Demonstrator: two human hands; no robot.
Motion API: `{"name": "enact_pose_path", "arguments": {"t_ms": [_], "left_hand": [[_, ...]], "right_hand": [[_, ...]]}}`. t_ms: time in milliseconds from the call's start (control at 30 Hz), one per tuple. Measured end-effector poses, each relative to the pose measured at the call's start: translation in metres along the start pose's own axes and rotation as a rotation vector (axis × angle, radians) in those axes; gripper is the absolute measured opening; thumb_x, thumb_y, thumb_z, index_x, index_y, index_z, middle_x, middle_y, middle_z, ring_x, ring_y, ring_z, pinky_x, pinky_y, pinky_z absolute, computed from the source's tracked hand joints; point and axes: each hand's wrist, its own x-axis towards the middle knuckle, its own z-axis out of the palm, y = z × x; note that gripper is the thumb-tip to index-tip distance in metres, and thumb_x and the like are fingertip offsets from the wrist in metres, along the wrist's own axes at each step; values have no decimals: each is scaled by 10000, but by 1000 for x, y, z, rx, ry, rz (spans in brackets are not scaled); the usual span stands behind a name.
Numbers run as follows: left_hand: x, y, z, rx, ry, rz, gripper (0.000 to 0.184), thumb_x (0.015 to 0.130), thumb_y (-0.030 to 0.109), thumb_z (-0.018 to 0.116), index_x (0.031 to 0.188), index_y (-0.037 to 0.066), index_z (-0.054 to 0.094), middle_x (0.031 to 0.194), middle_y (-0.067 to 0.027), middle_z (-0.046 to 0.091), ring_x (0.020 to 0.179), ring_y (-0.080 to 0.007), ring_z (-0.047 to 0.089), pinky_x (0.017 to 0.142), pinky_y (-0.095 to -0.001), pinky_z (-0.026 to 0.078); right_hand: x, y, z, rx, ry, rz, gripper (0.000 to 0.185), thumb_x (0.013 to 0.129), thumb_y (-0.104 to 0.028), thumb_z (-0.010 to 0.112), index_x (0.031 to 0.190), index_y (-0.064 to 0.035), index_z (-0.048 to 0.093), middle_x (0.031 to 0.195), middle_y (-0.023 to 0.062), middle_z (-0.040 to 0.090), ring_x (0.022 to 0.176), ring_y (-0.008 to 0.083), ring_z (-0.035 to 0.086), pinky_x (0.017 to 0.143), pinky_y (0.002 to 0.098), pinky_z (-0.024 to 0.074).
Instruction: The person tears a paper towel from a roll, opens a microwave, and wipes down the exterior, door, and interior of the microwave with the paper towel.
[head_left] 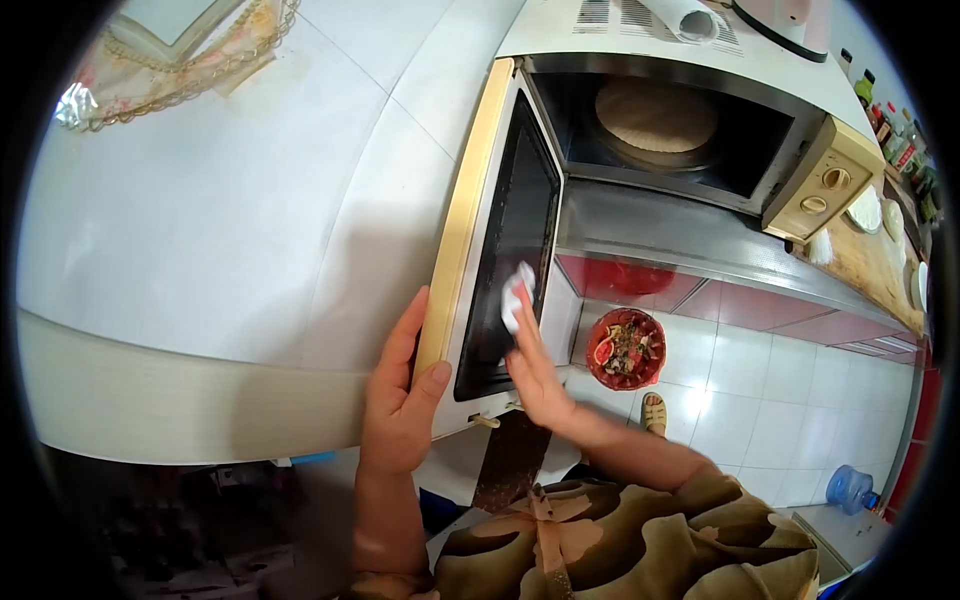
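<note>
A microwave (680, 185) stands on the steel counter with its door (462, 230) swung open toward me. My left hand (402, 400) grips the lower end of the door's cream outer edge, thumb on the near side. With its fingers, my right hand (535, 370) presses a crumpled white cloth or tissue (517, 297) against the dark inner window (520, 200) of the door. Inside the microwave lies a round, pale disc (657, 115) on the turntable.
Below the counter (640, 225), a red bin (627, 349) holding scraps stands on the tiled floor. A wooden board (865, 255) and bottles (905, 150) are at the right. Farther down is a blue water jug (850, 488). A white tabletop (200, 230) extends left.
</note>
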Motion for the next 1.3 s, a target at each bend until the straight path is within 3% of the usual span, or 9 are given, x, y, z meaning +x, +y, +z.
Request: {"name": "enact_pose_path", "arguments": {"t_ms": [300,400,533,667,867,967,1100,1167,1300], "left_hand": [[-1,0,4,-7,32,-35,578,917,-1,458,1460,-58,268,1479,-156,361,1362,-202,344,1131,-325,232],[0,2,5,-28,16,-53,578,914,-3,446,1460,-59,266,1480,-159,359,1365,-205,340,1133,-330,230],[1,-6,3,63,10,-24,558,943,-7,469,1464,-40,272,1447,-126,400,1304,-166,396,1086,-289,283],[2,0,-4,6,20,-10,555,943,0,467,1461,-49,273,1445,-131,403,1305,-168,394,1084,-292,287],[4,-3,-5,-9,5,13,547,947,0,464,1459,-50,276,1455,-136,390,1319,-174,382,1094,-298,287],[-3,-5,-4,-4,17,7,545,950,-2,465,1459,-49,276,1459,-137,385,1322,-176,379,1097,-300,285],[0,-3,-4,-9,5,19,546,950,-9,463,1460,-47,273,1462,-134,382,1324,-175,378,1102,-300,278],[0,-6,-4,-57,-6,21,543,950,-9,461,1460,-46,277,1461,-133,383,1324,-175,378,1102,-300,277],[1,-7,-2,-81,14,8,541,946,-11,463,1456,-45,287,1457,-128,389,1321,-174,384,1102,-300,278]], "right_hand": [[173,82,-53,-187,296,32,575,1006,-290,388,1478,-2,230,1559,197,179,1438,353,185,1158,372,160],[129,129,-56,-160,288,219,586,1006,-295,393,1481,2,221,1560,199,175,1445,344,167,1164,363,148],[11,77,-34,-186,60,296,637,993,-303,428,1480,33,193,1561,215,149,1458,324,118,1171,353,106],[-78,2,13,-39,-135,-12,733,947,-252,486,1526,-70,75,1560,274,30,1451,408,80,1157,466,111],[-24,-36,-1,-47,-183,19,726,943,-293,479,1482,49,133,1554,265,103,1442,420,119,1149,464,137],[-47,-30,9,-63,-198,-111,700,946,-300,446,1491,32,158,1549,265,128,1451,390,113,1159,453,129],[-60,-49,-1,0,-272,148,718,934,-353,429,1497,11,174,1561,226,144,1452,384,117,1160,456,142],[-29,-38,-6,-162,-278,12,693,931,-319,444,1495,2,199,1565,208,153,1451,379,131,1158,459,153],[29,26,-22,-185,9,-4,590,980,-228,434,1470,26,223,1558,199,180,1448,343,161,1168,408,128]]}}
